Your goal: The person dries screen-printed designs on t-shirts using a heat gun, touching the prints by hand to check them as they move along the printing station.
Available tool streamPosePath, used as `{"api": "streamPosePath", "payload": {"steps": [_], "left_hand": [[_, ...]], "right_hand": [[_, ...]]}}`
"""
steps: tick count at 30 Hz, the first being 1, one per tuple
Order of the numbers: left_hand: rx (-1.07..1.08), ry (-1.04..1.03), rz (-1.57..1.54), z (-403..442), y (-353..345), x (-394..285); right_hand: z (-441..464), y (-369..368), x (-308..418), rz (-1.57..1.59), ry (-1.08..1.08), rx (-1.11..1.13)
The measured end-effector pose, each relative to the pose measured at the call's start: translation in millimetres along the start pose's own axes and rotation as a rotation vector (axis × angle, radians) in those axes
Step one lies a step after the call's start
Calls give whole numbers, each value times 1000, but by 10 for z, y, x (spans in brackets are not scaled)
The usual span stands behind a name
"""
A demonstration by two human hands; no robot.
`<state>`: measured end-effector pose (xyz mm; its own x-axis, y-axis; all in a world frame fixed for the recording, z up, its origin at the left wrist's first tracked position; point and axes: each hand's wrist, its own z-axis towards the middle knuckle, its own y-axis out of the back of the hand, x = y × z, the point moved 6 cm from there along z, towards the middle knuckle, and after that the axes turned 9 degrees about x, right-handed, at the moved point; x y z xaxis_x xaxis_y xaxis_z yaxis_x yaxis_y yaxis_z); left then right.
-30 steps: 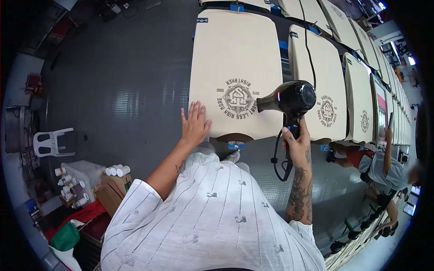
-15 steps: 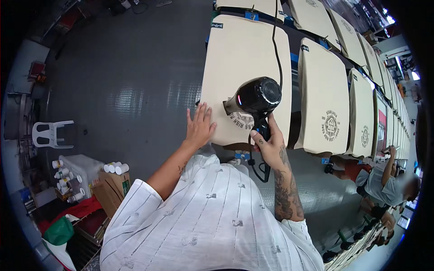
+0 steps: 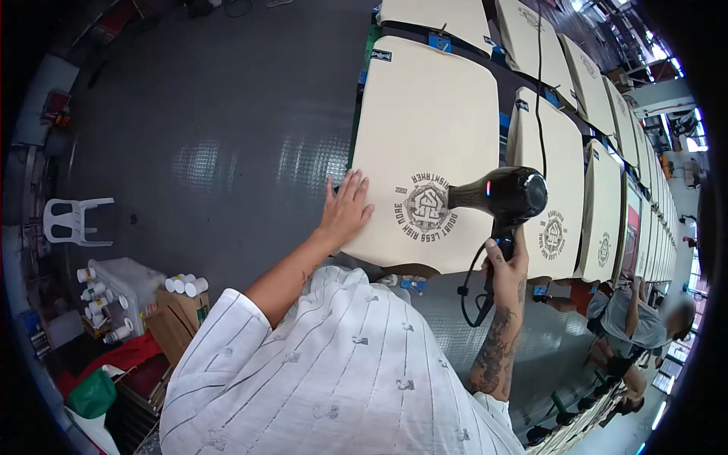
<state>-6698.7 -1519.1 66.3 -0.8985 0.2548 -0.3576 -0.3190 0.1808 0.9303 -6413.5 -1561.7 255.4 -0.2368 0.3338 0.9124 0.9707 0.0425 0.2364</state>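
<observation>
My right hand [image 3: 506,262] is wrapped round the handle of a black hair dryer [image 3: 512,193], which has a small red-blue light on its side. Its nozzle points left, over the right side of a dark round print [image 3: 428,208] with lettering. The print lies on a cream fabric panel [image 3: 428,106] stretched on a board, a small dark label at its upper left corner. Fingers spread, my left hand [image 3: 347,205] rests flat at the panel's lower left edge. The dryer's cord [image 3: 540,98] runs up out of view.
More cream panels with similar prints, such as one neighbouring panel [image 3: 538,152], stand in rows to the right. A white plastic chair [image 3: 76,221] is at far left. Bottles and a cardboard box [image 3: 178,322] sit lower left. Another person [image 3: 633,311] works at the right.
My right hand has moved the hair dryer to the right, uncovering the round print. My left hand stays at the panel's left edge. The view has shifted slightly.
</observation>
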Motion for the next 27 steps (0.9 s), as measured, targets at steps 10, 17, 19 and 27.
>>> {"api": "streamPosePath", "payload": {"steps": [10, 17, 19, 27], "left_hand": [[-8, -7, 23, -368, -95, -376], [-24, 95, 43, -682, -188, -520], [-28, 112, 52, -721, -212, -556], [-44, 116, 64, -601, -166, -534]], "right_hand": [[-173, -219, -249, 76, 18, 142], [-452, 489, -464, 47, 62, 75], [-546, 493, -504, 57, 43, 94], [-565, -94, -377, 90, 12, 264]]}}
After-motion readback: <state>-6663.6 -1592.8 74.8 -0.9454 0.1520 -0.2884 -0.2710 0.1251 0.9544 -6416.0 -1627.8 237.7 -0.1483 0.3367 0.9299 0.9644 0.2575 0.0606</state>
